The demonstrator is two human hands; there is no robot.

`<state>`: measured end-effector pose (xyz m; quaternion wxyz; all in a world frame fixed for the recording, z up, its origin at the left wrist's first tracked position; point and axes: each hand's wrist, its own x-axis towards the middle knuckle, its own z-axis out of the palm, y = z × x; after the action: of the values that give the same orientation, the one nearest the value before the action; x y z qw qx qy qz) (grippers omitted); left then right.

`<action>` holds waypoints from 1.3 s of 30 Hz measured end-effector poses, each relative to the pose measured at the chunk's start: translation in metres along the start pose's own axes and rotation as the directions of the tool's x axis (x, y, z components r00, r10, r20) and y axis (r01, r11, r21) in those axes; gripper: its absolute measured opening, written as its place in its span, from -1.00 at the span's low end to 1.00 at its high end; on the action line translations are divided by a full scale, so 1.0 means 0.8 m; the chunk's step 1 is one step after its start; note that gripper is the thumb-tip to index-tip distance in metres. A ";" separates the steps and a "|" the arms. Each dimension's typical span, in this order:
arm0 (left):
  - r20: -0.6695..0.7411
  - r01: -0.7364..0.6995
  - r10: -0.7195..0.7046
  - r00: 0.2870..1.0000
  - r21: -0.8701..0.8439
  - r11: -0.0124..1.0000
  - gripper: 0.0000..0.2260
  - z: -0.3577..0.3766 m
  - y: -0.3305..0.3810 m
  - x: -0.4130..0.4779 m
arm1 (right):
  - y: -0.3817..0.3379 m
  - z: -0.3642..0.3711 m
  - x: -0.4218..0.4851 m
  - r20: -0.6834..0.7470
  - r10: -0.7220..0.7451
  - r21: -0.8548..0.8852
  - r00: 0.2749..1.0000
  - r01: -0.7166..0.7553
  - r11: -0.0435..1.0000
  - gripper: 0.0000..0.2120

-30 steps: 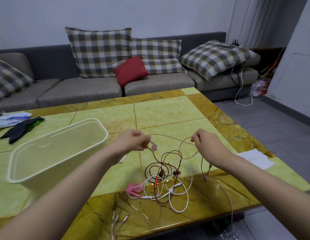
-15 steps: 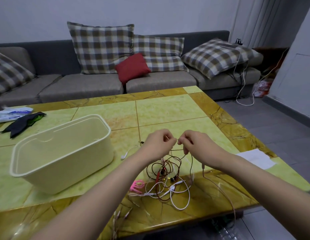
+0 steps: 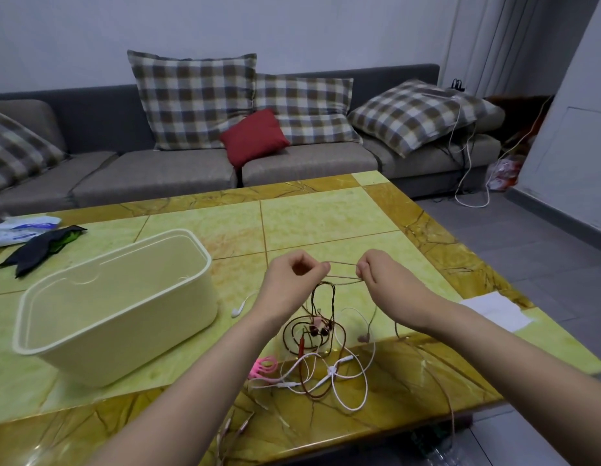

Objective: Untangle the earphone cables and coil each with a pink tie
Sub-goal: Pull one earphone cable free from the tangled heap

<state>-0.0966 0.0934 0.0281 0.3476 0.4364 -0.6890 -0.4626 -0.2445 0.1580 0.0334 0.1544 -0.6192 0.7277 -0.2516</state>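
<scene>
A tangle of earphone cables (image 3: pixel 321 351) lies on the green and amber table (image 3: pixel 326 216), brown, white and pinkish strands knotted together. My left hand (image 3: pixel 292 280) and my right hand (image 3: pixel 383 277) each pinch a thin brown cable (image 3: pixel 342 264), stretched in two strands between them above the pile. More brown cable hangs from the hands down into the tangle. A pink tie (image 3: pixel 263 366) lies just left of the pile. One white earbud (image 3: pixel 238 310) rests on the table left of my left wrist. A cable (image 3: pixel 440 381) trails over the table's front edge under my right forearm.
A cream plastic tub (image 3: pixel 124 338) stands on the table's left side. A dark cloth (image 3: pixel 40 247) and a white packet (image 3: pixel 20 227) lie at the far left. White paper (image 3: pixel 494 311) sits at the right edge. Behind is a grey sofa (image 3: pixel 157 169) with checked cushions.
My hands came together over the tangle, then moved apart again, drawing the brown cable taut between them. The view has shifted slightly.
</scene>
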 end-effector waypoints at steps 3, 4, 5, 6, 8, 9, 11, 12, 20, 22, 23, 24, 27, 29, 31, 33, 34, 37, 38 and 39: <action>-0.116 -0.063 0.069 0.991 0.060 0.996 -0.84 0.002 0.005 -0.001 | -0.001 0.006 -0.004 0.009 0.088 0.011 0.996 -0.088 0.996 -0.79; -0.139 -0.088 0.107 0.985 0.136 0.987 -0.83 0.002 0.004 -0.001 | -0.002 0.007 -0.005 0.016 0.104 0.006 0.994 -0.104 0.995 -0.77; -0.151 -0.104 0.141 0.978 0.228 0.968 -0.82 0.002 0.001 0.000 | -0.002 0.009 -0.005 0.016 0.100 -0.014 0.995 -0.100 0.995 -0.77; -0.146 -0.104 0.162 0.976 0.341 0.934 -0.82 0.000 -0.003 0.002 | -0.003 0.011 -0.005 0.014 0.093 -0.031 0.996 -0.093 0.995 -0.78; -0.091 -0.086 0.162 0.983 0.550 0.831 -0.84 -0.001 -0.013 0.005 | -0.005 0.016 -0.003 0.016 0.076 -0.064 0.997 -0.075 0.995 -0.83; -0.070 -0.084 0.153 0.986 0.584 0.807 -0.87 -0.001 -0.017 0.005 | -0.006 0.021 -0.002 0.017 0.080 -0.066 0.997 -0.079 0.995 -0.86; -0.071 -0.109 0.174 0.982 0.540 0.835 -0.90 0.000 -0.020 0.006 | -0.007 0.026 0.001 0.010 0.093 -0.048 0.996 -0.093 0.995 -0.90; -0.095 -0.112 0.181 0.979 0.492 0.864 -0.91 -0.001 -0.020 0.007 | -0.007 0.027 0.001 0.001 0.095 -0.047 0.995 -0.095 0.994 -0.89; -0.096 0.221 -0.226 0.969 -0.058 0.973 -0.92 -0.014 -0.007 0.017 | -0.017 0.029 -0.005 -0.003 0.064 -0.046 0.998 -0.064 0.997 -0.82; -0.033 0.255 -0.267 0.963 -0.207 0.945 -0.89 -0.016 -0.004 0.016 | -0.014 0.030 -0.004 -0.032 0.052 -0.058 0.998 -0.054 0.997 -0.84; -0.004 0.257 -0.268 0.963 -0.266 0.929 -0.89 -0.016 -0.003 0.016 | -0.013 0.030 -0.004 -0.048 0.048 -0.056 0.998 -0.051 0.997 -0.85; 0.015 0.257 -0.265 0.964 -0.302 0.918 -0.89 -0.017 -0.003 0.016 | -0.014 0.028 -0.005 -0.058 0.046 -0.042 0.997 -0.049 0.998 -0.87; 0.024 0.262 -0.268 0.963 -0.313 0.913 -0.90 -0.019 -0.002 0.016 | -0.020 0.024 -0.003 -0.045 0.064 0.084 0.997 -0.060 0.995 -0.87; 0.029 0.266 -0.269 0.963 -0.292 0.919 -0.88 -0.020 -0.001 0.016 | -0.022 0.023 -0.003 -0.033 0.089 0.168 0.995 -0.082 0.982 -0.83; 0.040 0.250 -0.248 0.968 -0.240 0.938 -0.85 -0.021 0.000 0.013 | -0.021 0.022 -0.003 -0.033 0.088 0.179 0.996 -0.081 0.981 -0.81; 0.032 0.205 -0.202 0.979 -0.135 0.970 -0.82 -0.022 0.001 0.011 | -0.019 0.023 -0.006 -0.031 0.072 0.166 0.997 -0.066 0.984 -0.79; 0.019 0.174 -0.173 0.985 -0.079 0.982 -0.80 -0.022 0.001 0.010 | -0.018 0.024 -0.007 -0.029 0.069 0.162 0.997 -0.063 0.985 -0.78; -0.010 0.127 -0.128 0.992 -0.057 0.990 -0.79 -0.025 0.001 0.012 | -0.018 0.024 -0.007 -0.035 0.071 0.152 0.997 -0.065 0.986 -0.77; -0.011 0.133 -0.135 0.991 -0.091 0.987 -0.81 -0.026 0.000 0.014 | -0.019 0.025 -0.007 -0.035 0.067 0.143 0.997 -0.062 0.988 -0.78; -0.012 0.142 -0.145 0.989 -0.133 0.981 -0.83 -0.026 0.000 0.015 | -0.019 0.025 -0.006 -0.035 0.062 0.126 0.997 -0.057 0.990 -0.80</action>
<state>-0.0828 0.0754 0.0355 0.3489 0.4659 -0.6202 -0.5259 -0.2208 0.1579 0.0249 0.1863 -0.5812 0.7316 -0.3037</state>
